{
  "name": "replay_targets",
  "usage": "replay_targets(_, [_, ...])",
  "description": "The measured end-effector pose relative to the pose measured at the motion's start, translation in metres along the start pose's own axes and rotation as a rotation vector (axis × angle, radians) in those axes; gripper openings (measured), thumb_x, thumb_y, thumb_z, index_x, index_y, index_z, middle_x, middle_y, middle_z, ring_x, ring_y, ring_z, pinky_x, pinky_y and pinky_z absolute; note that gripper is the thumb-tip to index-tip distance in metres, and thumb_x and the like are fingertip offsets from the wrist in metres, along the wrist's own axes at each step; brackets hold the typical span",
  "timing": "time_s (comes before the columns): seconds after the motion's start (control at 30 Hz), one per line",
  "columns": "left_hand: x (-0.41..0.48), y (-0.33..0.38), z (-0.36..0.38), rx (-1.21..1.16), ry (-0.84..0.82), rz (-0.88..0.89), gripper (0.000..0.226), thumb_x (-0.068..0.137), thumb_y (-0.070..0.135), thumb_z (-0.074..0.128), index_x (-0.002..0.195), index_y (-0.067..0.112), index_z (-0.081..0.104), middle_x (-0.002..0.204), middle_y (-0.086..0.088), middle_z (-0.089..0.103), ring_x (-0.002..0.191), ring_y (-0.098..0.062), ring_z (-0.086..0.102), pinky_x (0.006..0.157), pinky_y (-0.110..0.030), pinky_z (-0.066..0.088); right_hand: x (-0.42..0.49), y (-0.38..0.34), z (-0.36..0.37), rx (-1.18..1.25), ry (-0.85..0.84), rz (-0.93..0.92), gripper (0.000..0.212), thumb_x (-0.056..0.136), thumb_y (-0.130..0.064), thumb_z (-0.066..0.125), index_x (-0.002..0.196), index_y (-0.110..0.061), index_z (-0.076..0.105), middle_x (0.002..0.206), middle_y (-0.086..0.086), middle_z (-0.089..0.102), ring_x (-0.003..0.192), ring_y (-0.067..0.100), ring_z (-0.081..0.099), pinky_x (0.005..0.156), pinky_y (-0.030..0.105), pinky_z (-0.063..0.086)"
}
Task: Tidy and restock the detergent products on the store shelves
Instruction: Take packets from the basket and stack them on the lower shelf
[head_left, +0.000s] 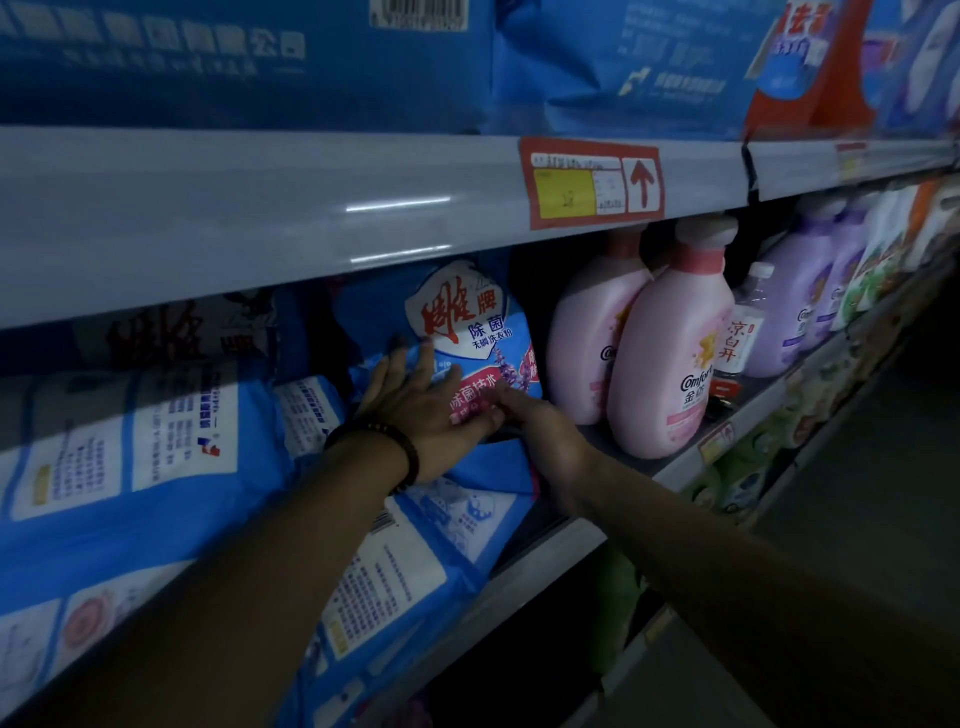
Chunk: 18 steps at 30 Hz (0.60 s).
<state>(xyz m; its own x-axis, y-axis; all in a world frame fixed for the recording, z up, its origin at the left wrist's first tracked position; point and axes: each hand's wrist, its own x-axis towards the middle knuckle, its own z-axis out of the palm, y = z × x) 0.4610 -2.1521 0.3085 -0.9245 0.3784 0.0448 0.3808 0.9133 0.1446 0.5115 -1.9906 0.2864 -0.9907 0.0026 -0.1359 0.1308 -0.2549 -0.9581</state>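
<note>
Spread flat, left grip (415, 410) presses the upright detergent bag (467, 322); right grip (540, 431) touches its lower corner, fingers straight, holding nothing. Straightening seems underway; next, seat it squarely on the shelf (675, 470).

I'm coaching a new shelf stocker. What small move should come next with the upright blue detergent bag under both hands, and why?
Probably press the upright blue plastic detergent bag further back and square it. The left hand lies flat on its front, the right hand touches its lower right part, and it stands slightly askew on flat-lying blue bags.
</note>
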Motion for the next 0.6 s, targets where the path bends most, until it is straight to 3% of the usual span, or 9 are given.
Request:
replay_targets(0.07, [-0.001, -0.001, 0.0, 0.007, 0.002, 0.019, 0.093, 0.086, 0.087, 0.018, 0.163, 0.037, 0.012, 0.173, -0.001, -0.013, 0.158, -0.03, -0.018, 0.129, -0.048, -0.007, -0.009, 0.0, 0.005, 0.034, -0.029, 0.06, 0.038, 0.106, -0.038, 0.057, 0.132, -0.013, 0.07, 0.119, 0.014, 0.079, 0.111, 0.031, 0.075, 0.094, 0.041, 0.062])
replay_targets(0.13, [-0.004, 0.002, -0.003, -0.064, 0.013, 0.104, 0.073, 0.097, 0.071, 0.032, 0.161, 0.037, 0.025, 0.174, -0.002, 0.003, 0.16, -0.027, -0.004, 0.13, -0.046, 0.003, -0.011, -0.003, 0.007, 0.086, -0.065, 0.132, 0.044, 0.103, -0.041, 0.06, 0.134, -0.012, 0.07, 0.116, 0.014, 0.079, 0.104, 0.029, 0.077, 0.086, 0.037, 0.063])
replay_targets(0.23, [-0.01, 0.008, -0.006, -0.219, 0.016, 0.192, 0.047, 0.106, 0.04, 0.047, 0.153, 0.035, 0.044, 0.169, 0.003, 0.028, 0.159, -0.017, 0.015, 0.128, -0.037, 0.018, -0.007, -0.008, 0.012, 0.092, -0.075, 0.119, 0.048, 0.101, -0.047, 0.058, 0.128, -0.012, 0.074, 0.121, 0.017, 0.077, 0.104, 0.028, 0.075, 0.094, 0.038, 0.058])
replay_targets(0.37, [-0.008, 0.005, -0.003, -0.229, -0.024, 0.146, 0.054, 0.106, 0.044, 0.046, 0.158, 0.04, 0.034, 0.172, 0.004, 0.017, 0.159, -0.016, 0.013, 0.129, -0.037, 0.016, -0.005, -0.004, 0.01, 0.111, -0.088, 0.141, 0.048, 0.1, -0.051, 0.057, 0.125, -0.013, 0.076, 0.115, 0.014, 0.079, 0.099, 0.026, 0.076, 0.093, 0.037, 0.057])
replay_targets(0.47, [-0.006, 0.005, -0.004, -0.262, -0.071, 0.136, 0.048, 0.109, 0.042, 0.04, 0.156, 0.041, 0.037, 0.172, 0.006, 0.014, 0.159, -0.016, 0.01, 0.13, -0.035, 0.011, -0.009, -0.003, 0.007, 0.103, -0.094, 0.122, 0.043, 0.098, -0.046, 0.061, 0.119, -0.012, 0.077, 0.109, 0.013, 0.079, 0.095, 0.025, 0.076, 0.093, 0.037, 0.058])
replay_targets(0.53, [-0.006, 0.005, -0.004, -0.282, -0.086, 0.152, 0.043, 0.109, 0.044, 0.036, 0.15, 0.044, 0.046, 0.171, 0.01, 0.019, 0.159, -0.013, 0.009, 0.13, -0.037, 0.01, -0.012, -0.002, 0.005, 0.032, -0.036, 0.082, 0.042, 0.101, -0.043, 0.06, 0.123, -0.011, 0.076, 0.116, 0.013, 0.078, 0.106, 0.027, 0.075, 0.104, 0.041, 0.055])
replay_targets(0.6, [-0.008, 0.004, -0.006, -0.279, -0.071, 0.146, 0.044, 0.102, 0.055, 0.033, 0.135, 0.046, 0.06, 0.166, 0.01, 0.034, 0.156, -0.016, 0.023, 0.128, -0.042, 0.021, -0.019, -0.001, 0.004, -0.064, 0.015, 0.043, 0.044, 0.101, -0.043, 0.06, 0.124, -0.009, 0.076, 0.124, 0.011, 0.077, 0.121, 0.028, 0.07, 0.113, 0.044, 0.05])
